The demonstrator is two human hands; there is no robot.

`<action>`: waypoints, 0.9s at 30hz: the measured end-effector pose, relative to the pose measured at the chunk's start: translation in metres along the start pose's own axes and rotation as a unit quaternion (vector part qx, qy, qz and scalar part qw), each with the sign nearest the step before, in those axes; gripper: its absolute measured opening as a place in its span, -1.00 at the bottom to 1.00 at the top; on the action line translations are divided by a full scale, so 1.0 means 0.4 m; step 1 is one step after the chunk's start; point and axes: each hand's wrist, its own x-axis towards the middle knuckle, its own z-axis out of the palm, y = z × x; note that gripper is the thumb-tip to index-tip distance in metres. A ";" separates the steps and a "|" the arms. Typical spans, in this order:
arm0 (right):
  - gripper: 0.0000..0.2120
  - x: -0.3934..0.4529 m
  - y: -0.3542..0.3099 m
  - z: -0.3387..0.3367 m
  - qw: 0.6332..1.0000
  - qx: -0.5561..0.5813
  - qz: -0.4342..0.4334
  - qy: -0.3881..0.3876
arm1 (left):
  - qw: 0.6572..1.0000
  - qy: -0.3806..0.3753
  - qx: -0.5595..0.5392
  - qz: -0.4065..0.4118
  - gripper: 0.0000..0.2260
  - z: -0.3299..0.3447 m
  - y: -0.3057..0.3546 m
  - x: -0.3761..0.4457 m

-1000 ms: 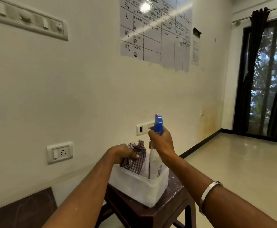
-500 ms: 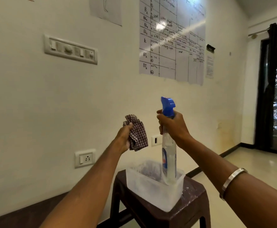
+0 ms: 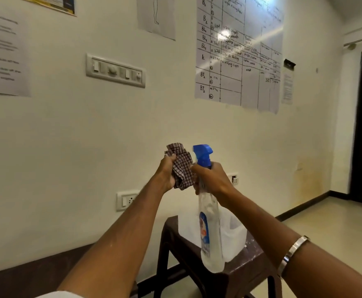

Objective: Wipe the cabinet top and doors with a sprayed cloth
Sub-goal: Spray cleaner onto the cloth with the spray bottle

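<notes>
- The cream wall (image 3: 89,134) fills most of your view, and it carries a big hand-ruled chart (image 3: 238,54), a switch panel (image 3: 115,70) left of it, printed sheets at the left edge and two sockets low down.
- Below you stands a dark brown stool (image 3: 235,274), close to the wall, with a tiled floor (image 3: 336,229) running off to the right toward a dark curtained doorway.
- On the stool's top sits a white translucent tub (image 3: 233,239), toward the stool's back edge.
- Your right hand (image 3: 212,179) is wrapped round the neck of the spray bottle (image 3: 210,233), fingers curled tight just under the blue trigger head (image 3: 202,154); the clear bottle hangs upright in front of the tub, raised off the stool.
- There's a silver bangle (image 3: 293,252) on your right forearm.
- Your left hand (image 3: 167,175) has the checked cloth (image 3: 181,166) bunched in its grasp, thumb over the top, held up in the air above the stool.
- Cloth and trigger head are just beside each other, the nozzle pointing left at the cloth; whether they touch I can't tell.
</notes>
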 end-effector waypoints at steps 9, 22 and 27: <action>-0.87 -0.007 0.049 -0.031 0.999 -0.030 0.034 -0.030 | 1.000 0.008 0.003 -0.018 -0.68 -0.022 -0.057 0.033; -0.86 -0.024 0.055 -0.022 0.998 -0.026 0.044 -0.020 | 1.000 -0.006 0.008 -0.015 -0.68 -0.013 -0.054 0.011; -0.87 -0.033 0.056 -0.038 0.997 -0.033 0.064 -0.025 | 1.000 -0.008 0.003 -0.014 -0.68 -0.014 -0.051 0.005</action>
